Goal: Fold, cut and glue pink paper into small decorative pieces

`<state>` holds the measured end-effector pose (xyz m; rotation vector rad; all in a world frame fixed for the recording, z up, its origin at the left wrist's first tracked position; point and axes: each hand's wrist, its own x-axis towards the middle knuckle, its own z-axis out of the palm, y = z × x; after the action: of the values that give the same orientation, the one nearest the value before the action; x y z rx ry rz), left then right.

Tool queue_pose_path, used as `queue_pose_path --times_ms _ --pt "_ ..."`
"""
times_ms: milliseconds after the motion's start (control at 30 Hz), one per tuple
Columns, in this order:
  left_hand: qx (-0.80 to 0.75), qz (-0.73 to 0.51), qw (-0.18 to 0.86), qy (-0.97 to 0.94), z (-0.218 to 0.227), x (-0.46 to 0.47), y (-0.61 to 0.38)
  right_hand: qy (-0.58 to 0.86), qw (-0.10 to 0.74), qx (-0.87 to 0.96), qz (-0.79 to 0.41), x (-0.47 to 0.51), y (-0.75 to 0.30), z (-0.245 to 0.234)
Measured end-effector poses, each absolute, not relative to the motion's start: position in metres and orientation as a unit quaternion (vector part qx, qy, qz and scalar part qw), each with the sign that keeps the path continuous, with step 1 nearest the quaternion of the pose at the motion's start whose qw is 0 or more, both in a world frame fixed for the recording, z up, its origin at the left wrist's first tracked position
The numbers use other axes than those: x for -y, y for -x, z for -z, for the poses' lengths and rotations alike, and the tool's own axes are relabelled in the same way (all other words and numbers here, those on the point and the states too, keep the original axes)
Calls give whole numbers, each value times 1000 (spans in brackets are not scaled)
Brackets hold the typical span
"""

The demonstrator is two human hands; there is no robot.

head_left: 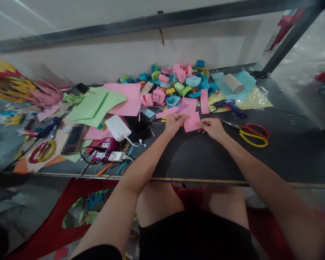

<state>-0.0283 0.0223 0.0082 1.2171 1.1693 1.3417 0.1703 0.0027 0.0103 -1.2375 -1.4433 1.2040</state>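
Note:
A small pink paper square [191, 122] lies on the dark table [211, 155] between my two hands. My left hand [174, 122] pinches its left edge with closed fingers. My right hand [212, 127] grips its right edge, fingers curled. Just beyond the square lie pink paper strips [189, 105] and a heap of small folded paper boxes [176, 81] in pink, blue and green.
Red-and-yellow scissors [254, 135] lie right of my hands, a blue glue gun [230, 107] and a cardboard roll [233, 83] behind them. On the left are green [94, 106] and pink sheets, a white power bank [118, 127], cables, more scissors [42, 151] and paper scraps.

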Motion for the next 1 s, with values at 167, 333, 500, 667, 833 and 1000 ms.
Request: queue_pose_path --times_ms 167,333,500,667,833,1000 --pt "-445 -501 491 -556 -6 -21 26 497 472 547 -480 -7 -174 -8" --pt "-461 -387 462 -652 -1 -24 30 489 464 550 -493 -10 -176 -7" --pt "-448 -375 462 -667 3 -25 34 477 468 560 -490 -9 -176 -6" --pt "-425 -376 462 -681 4 -25 35 478 488 577 -448 -7 -177 -8" --pt "-412 -355 470 -695 2 -25 37 482 483 569 -460 -8 -177 -7" --pt "-398 -309 488 -713 -1 -23 37 463 516 608 -385 -8 -178 -8"
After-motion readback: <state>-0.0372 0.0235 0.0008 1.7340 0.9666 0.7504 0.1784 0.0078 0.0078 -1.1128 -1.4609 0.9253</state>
